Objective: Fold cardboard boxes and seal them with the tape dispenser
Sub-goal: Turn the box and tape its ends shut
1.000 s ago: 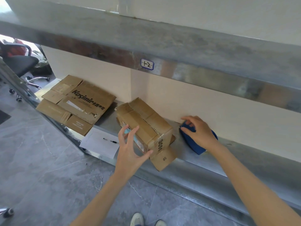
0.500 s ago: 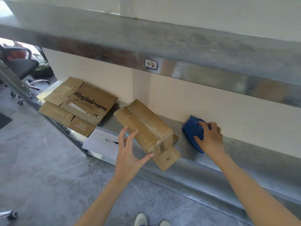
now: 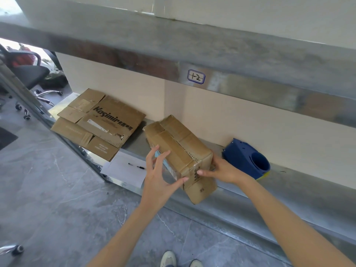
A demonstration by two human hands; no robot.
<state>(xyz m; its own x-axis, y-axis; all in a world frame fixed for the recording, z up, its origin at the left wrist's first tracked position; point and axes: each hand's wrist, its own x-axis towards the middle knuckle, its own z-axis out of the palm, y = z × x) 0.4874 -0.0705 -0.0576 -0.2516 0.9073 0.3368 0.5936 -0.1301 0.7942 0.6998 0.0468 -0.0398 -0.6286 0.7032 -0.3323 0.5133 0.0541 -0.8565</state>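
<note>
A small folded cardboard box [image 3: 179, 145] with tape along its top seam lies tilted on the metal shelf [image 3: 289, 189]. One loose flap hangs past the shelf's front edge. My left hand [image 3: 159, 176] holds the box's near left side, fingers spread on the wall and thumb on the near end. My right hand [image 3: 221, 170] grips the box's near right corner, thumb on the end face. The blue tape dispenser [image 3: 246, 160] stands free on the shelf just right of my right hand.
A flattened printed carton [image 3: 100, 122] lies at the shelf's left end. A white sheet with a pen [image 3: 127, 168] sits in front of it. An upper shelf [image 3: 192, 54] overhangs. An office chair [image 3: 25, 72] stands far left on the grey floor.
My right hand let go of the tape dispenser and moved left onto the box. My left hand closed in on the box's near side. The dispenser now stands alone.
</note>
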